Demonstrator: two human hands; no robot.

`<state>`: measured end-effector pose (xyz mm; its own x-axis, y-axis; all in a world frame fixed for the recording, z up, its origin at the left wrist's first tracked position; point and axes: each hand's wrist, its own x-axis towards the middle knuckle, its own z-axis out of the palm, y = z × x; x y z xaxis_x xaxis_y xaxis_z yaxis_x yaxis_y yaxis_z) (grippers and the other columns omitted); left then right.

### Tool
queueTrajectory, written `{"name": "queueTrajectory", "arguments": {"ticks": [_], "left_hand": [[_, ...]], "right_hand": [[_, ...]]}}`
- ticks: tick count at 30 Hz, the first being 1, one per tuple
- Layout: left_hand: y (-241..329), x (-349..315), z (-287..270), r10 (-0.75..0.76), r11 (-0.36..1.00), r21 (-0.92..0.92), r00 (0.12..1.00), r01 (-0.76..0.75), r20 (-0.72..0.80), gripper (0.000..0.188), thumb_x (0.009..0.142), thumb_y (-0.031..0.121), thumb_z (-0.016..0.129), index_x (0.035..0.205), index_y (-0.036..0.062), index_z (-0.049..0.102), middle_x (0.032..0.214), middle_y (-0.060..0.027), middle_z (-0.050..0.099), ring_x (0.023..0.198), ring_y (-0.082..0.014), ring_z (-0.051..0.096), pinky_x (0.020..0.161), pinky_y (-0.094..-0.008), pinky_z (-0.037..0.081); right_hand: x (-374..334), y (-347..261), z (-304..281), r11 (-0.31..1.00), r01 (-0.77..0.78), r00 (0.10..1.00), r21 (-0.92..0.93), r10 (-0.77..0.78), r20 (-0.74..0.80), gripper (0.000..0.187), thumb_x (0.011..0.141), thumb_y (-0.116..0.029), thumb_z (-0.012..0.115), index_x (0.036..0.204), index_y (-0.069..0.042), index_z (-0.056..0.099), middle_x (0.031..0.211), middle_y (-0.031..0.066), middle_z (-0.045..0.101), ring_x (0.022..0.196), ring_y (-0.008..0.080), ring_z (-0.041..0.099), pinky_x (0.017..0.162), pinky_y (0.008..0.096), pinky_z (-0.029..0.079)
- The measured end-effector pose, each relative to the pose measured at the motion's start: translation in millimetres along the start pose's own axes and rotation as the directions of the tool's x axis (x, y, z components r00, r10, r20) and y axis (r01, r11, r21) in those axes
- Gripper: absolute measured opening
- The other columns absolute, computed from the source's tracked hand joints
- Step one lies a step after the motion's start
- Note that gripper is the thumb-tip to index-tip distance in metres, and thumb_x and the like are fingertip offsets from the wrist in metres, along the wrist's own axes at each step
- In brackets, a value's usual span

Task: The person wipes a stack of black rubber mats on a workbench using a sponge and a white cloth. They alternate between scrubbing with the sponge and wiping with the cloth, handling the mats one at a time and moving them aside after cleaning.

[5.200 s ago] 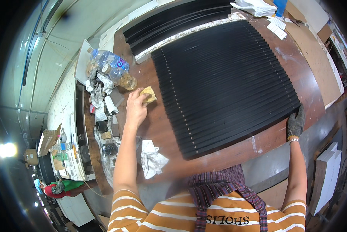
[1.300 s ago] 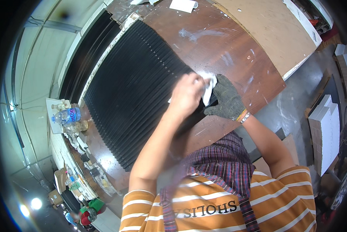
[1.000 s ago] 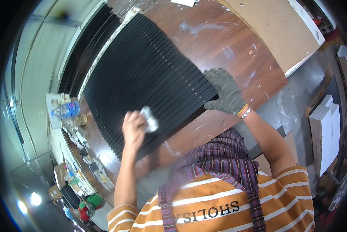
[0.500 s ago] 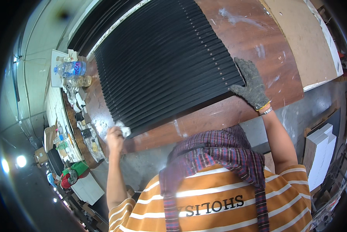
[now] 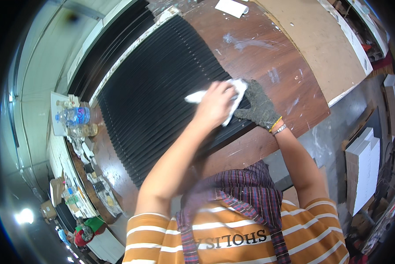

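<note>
Black slatted strips point(image 5: 149, 88) lie side by side in a broad panel, with rows of small dots near both ends. My bare left hand point(image 5: 216, 102) is closed on a crumpled white cloth point(image 5: 238, 93), pressed onto the slats near their right ends. Its forearm crosses over the near part of the panel. Right beside it, my right hand point(image 5: 260, 106) wears a dark grey work glove with a yellow cuff. Thumb and fingers spread apart, it rests against the panel's right edge and grips nothing; the cloth partly covers the fingertip area.
Under the panel is a brown wooden table point(image 5: 294, 88) with pale smears. Long black profiles point(image 5: 113, 48) lie beyond the panel. Plastic bottles point(image 5: 78, 115) stand at the left edge. White boards point(image 5: 362, 169) are stacked on the right. A person point(image 5: 85, 235) is far off at lower left.
My left hand has carried the cloth from the panel's near left corner across to its right end, beside my gloved hand. The view has shifted; the right hand stays at the panel's edge.
</note>
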<state>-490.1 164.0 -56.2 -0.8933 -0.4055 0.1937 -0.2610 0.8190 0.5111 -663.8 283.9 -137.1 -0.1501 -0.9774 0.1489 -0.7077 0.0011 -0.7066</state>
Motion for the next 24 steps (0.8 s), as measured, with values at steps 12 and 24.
{"name": "queueTrajectory", "arguments": {"ticks": [12, 24], "left_hand": [[-38, 22, -10, 0.083, 0.956, 0.287, 0.993, -0.057, -0.080, 0.032, 0.088, 0.016, 0.072, 0.120, 0.0113, 0.072, 0.125, -0.0069, 0.066, 0.125, -0.0305, 0.057, 0.108, -0.0498, 0.039], [-96, 3, -8, -0.120, 0.919, 0.303, 0.912, 0.252, -0.392, 0.030, 0.083, 0.005, 0.065, 0.111, -0.0026, 0.074, 0.106, -0.0206, 0.066, 0.102, -0.0379, 0.059, 0.085, -0.0497, 0.047]], "right_hand": [[-5, -8, 3, 0.996, -0.059, 0.996, -0.067, 0.055, -0.063, 0.097, 0.081, -0.058, 0.079, 0.157, -0.009, 0.043, 0.161, 0.0151, 0.044, 0.152, 0.0340, 0.034, 0.127, 0.0467, 0.025], [-6, -9, 4, 0.997, -0.020, 0.995, -0.075, 0.013, -0.094, 0.096, 0.081, -0.058, 0.078, 0.157, -0.013, 0.044, 0.157, 0.0182, 0.046, 0.148, 0.0393, 0.038, 0.126, 0.0488, 0.026]]}}
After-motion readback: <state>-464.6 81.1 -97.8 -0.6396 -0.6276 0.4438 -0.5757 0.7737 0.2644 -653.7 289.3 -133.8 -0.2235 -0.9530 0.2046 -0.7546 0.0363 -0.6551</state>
